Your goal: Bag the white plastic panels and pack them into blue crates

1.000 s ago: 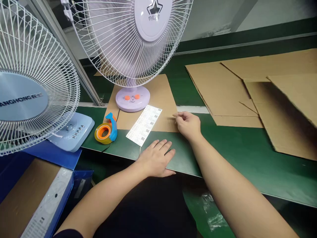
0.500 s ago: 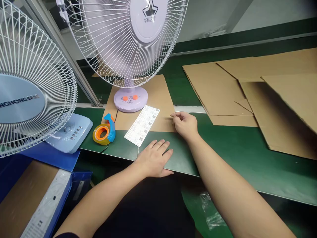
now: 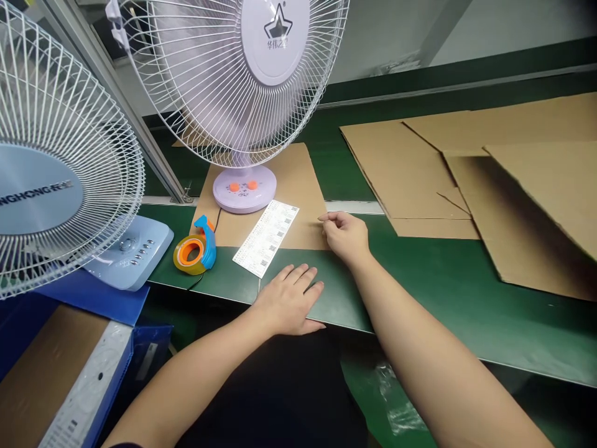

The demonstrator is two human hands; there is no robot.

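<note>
My left hand point(image 3: 288, 300) lies palm down on the front edge of the green table point(image 3: 438, 305), fingers stretched out, holding nothing. My right hand point(image 3: 346, 236) rests with loosely curled fingers at the right edge of a flat cardboard sheet point(image 3: 303, 186); nothing shows in it. Between the left hand and a lilac fan point(image 3: 245, 190) is a white printed label sheet point(image 3: 265, 238), partly on the cardboard. The fan stands upright on that cardboard, with two orange buttons on its base. Left of the label sheet sits a roll of yellow tape point(image 3: 189, 254) in a blue-and-orange dispenser point(image 3: 208, 242).
A light-blue fan point(image 3: 133, 252) stands at the left, above an open blue box point(image 3: 107, 379). Folded cardboard pieces point(image 3: 420, 174) lie on the right. A metal post point(image 3: 116, 99) rises behind the fans. Clear plastic point(image 3: 398, 401) lies below the table edge.
The whole view has shifted slightly, with things sitting a little further left and lower. Both hands keep the same pose and place on the table.
</note>
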